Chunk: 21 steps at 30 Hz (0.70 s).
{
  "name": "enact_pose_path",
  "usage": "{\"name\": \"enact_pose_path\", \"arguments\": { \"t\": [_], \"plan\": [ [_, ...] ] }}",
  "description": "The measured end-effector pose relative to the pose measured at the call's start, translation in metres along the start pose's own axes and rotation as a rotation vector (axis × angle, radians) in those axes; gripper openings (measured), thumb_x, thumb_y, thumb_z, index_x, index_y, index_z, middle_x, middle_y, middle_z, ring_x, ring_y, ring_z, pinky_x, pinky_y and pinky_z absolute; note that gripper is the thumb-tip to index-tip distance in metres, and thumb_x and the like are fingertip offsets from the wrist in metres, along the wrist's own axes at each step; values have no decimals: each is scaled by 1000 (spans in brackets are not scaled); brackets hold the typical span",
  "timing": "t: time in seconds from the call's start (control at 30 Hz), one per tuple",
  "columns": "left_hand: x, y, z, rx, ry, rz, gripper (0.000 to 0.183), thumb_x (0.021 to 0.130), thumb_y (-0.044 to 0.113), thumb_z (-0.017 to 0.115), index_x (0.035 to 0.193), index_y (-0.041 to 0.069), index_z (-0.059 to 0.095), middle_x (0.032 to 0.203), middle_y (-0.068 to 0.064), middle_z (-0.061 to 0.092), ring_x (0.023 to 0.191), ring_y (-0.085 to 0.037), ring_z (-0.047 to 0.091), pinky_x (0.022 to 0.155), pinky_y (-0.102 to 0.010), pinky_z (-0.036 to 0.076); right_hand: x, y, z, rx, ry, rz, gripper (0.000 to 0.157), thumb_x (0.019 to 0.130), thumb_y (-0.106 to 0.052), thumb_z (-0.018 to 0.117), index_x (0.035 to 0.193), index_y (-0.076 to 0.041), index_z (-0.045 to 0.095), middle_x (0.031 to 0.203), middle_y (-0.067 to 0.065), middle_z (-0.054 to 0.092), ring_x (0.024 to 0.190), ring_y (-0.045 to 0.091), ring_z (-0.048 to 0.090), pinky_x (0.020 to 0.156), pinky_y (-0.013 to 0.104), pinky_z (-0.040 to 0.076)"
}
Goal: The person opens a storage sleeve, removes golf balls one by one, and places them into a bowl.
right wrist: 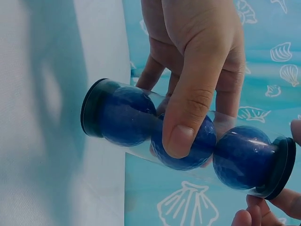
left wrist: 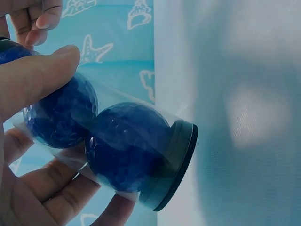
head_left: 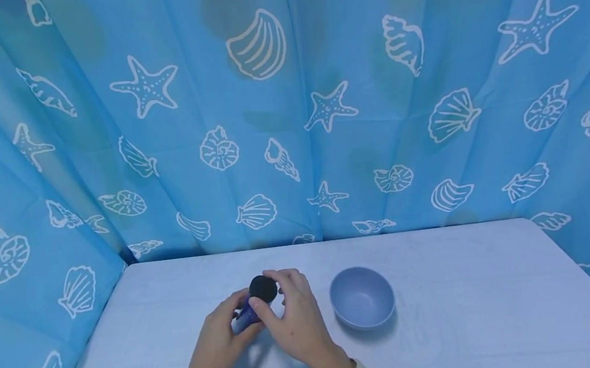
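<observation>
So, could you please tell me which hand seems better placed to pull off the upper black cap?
Probably the right hand: it pinches the upper black cap, while the left hand grips the clear tube lower down.

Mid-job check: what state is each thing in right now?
Clear tube: capped at both ends, tilted, held above the white table.
Blue balls: three, in a row inside the tube.
Upper cap: on the tube's end.
Lower cap: on the other end.
Blue bowl: upright, untouched.
Left hand: grips the tube's body.
Right hand: pinches the upper cap.
</observation>
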<state>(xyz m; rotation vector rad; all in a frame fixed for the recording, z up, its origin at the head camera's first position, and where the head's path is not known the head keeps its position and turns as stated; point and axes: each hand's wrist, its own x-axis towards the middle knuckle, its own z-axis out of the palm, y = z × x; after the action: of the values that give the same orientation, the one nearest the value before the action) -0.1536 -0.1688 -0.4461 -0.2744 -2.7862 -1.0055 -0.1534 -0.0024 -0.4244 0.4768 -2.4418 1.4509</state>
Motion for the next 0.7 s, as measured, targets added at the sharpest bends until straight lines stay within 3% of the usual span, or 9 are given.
{"name": "enact_pose_path", "arguments": {
  "t": [0.3, 0.7],
  "plan": [
    [-2, 2, 0, 25, 21, 37, 53, 82, 24, 86, 128, 11, 62, 122, -7, 68, 112, -26, 66, 98, -51, 54, 1, 0, 1, 12, 75, 30, 47, 93, -47, 69, 124, -11, 67, 110, 3, 57, 89, 20, 53, 70, 25, 46],
    [-3, 2, -1, 68, 25, 7, 57, 80, 24, 87, 129, 11, 62, 124, -10, 68, 114, -29, 66, 97, -49, 54, 2, 0, -1, 28, 56, 56, 47, 91, -47, 71, 122, -12, 69, 100, -1, 57, 80, 12, 51, 66, 24, 44]
  ]
}}
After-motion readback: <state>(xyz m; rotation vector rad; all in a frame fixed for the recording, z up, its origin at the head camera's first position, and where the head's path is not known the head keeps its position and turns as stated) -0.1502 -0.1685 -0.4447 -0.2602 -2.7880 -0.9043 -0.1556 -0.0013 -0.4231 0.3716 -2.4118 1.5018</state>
